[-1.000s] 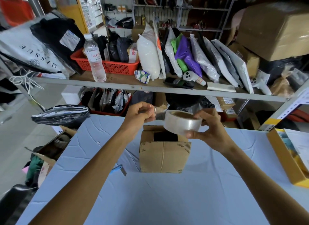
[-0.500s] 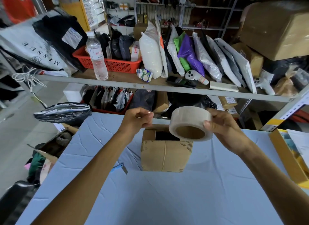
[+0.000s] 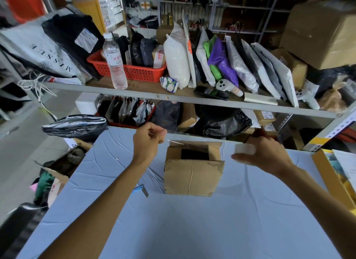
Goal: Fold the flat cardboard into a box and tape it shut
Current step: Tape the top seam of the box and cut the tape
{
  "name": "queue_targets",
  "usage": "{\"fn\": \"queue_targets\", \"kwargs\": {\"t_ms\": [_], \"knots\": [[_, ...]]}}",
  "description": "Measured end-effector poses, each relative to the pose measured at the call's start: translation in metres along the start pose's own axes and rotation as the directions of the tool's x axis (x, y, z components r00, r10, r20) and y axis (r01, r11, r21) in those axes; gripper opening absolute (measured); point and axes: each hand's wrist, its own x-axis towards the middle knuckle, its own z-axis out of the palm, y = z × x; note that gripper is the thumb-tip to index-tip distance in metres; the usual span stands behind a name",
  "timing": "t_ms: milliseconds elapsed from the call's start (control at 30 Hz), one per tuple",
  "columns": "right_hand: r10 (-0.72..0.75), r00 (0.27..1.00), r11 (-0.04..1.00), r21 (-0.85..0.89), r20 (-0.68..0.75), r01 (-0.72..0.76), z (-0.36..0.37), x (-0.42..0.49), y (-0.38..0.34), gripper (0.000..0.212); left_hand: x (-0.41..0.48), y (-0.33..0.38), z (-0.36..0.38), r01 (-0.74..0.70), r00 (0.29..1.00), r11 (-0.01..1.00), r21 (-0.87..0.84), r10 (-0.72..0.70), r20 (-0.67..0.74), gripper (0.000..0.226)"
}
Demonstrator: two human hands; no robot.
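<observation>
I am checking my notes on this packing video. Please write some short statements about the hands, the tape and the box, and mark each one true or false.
1. The right hand holds the tape roll. True.
2. The cardboard box is closed on top. False: its top is open and the inside looks dark.
3. The left hand pinches the free end of the tape strip. True.
4. The water bottle stands inside the box. False: it stands on the shelf, in front of the red basket.
5. A blue tool lies on the table, left of the box. True.
</observation>
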Motion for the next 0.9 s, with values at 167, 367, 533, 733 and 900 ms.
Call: {"fn": "queue_targets", "kwargs": {"t_ms": [167, 367, 533, 733, 900], "knots": [[-0.129, 0.991, 0.911, 0.392, -0.027, 0.129, -0.008, -0.009, 0.006, 0.027, -0.004, -0.004, -0.003, 0.103, 0.994, 0.994, -0.046, -0.102, 0.027, 0.011], [0.048, 0.998, 0.965, 0.258, -0.038, -0.036, 0.006, -0.004, -0.001, 0.054, -0.02, -0.022, -0.005, 0.066, 0.998, 0.998, 0.009, -0.066, 0.004, 0.017], [0.101, 0.99, 0.984, 0.155, -0.101, -0.085, 0.024, -0.005, -0.004, 0.053, -0.037, -0.037, 0.0, 0.023, 1.0, 0.991, 0.133, -0.021, -0.019, 0.024], [0.104, 0.979, 0.98, 0.183, -0.178, -0.071, 0.031, -0.006, -0.002, 0.049, -0.041, -0.043, 0.002, 0.146, 0.989, 0.978, 0.152, -0.144, -0.025, 0.07], [0.081, 0.977, 0.987, 0.156, -0.195, -0.051, 0.029, -0.005, 0.0, 0.049, -0.036, -0.039, -0.003, 0.2, 0.977, 0.955, 0.22, -0.211, 0.027, 0.025]]}}
